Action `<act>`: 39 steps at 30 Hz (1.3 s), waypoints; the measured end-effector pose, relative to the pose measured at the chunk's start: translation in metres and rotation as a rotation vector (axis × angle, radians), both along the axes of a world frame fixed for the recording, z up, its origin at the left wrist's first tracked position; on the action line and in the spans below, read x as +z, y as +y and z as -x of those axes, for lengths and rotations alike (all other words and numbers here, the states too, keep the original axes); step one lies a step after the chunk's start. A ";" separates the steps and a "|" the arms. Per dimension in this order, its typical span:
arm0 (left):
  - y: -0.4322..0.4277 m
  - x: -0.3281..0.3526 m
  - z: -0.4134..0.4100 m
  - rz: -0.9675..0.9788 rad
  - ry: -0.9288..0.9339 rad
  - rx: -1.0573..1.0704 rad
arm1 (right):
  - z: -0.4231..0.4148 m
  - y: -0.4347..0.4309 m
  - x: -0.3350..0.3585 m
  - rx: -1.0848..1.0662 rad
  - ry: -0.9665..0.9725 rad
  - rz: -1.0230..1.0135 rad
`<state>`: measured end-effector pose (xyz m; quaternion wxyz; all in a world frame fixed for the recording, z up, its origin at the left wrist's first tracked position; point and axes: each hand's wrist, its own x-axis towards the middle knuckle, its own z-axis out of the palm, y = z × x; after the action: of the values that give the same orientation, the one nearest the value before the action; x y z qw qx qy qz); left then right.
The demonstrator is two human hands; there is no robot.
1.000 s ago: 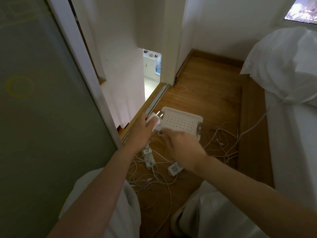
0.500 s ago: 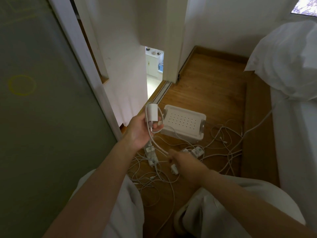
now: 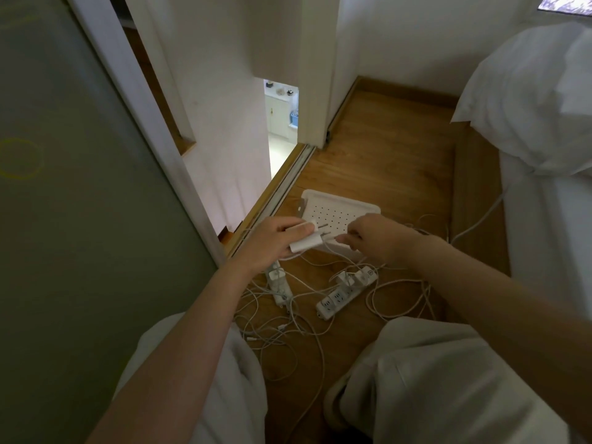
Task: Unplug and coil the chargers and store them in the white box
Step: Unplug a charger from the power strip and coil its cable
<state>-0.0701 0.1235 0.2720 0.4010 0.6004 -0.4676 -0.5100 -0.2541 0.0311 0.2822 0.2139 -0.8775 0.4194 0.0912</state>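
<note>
My left hand (image 3: 267, 243) grips a white charger block (image 3: 306, 241) with its prongs pointing right, above the near edge of the white box (image 3: 333, 216). My right hand (image 3: 373, 233) pinches that charger's white cable (image 3: 333, 247) just right of the block. The box has a perforated bottom and sits on the wood floor. Below my hands lie two white power strips: one (image 3: 344, 294) with two chargers (image 3: 355, 277) plugged in, the other (image 3: 278, 285) partly hidden under my left wrist. Tangled white cables (image 3: 282, 328) spread over the floor around them.
A frosted sliding door (image 3: 80, 219) and its floor track (image 3: 282, 187) run along the left. A bed with white bedding (image 3: 544, 123) fills the right side. My knees in light trousers (image 3: 432, 379) frame the cables. One cable (image 3: 480, 219) runs up toward the bed.
My left hand turned the charger from upright to sideways and lowered it toward the box. My right hand rose from the floor cables and took the cable beside the block.
</note>
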 end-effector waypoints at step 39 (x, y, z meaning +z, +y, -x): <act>-0.010 0.000 -0.018 -0.064 0.799 0.447 | -0.050 0.092 -0.033 0.143 -0.217 0.023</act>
<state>-0.0524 0.1134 0.2722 0.6312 0.4548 -0.1194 -0.6168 -0.2037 0.1226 0.2497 0.2410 -0.9123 0.3310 0.0059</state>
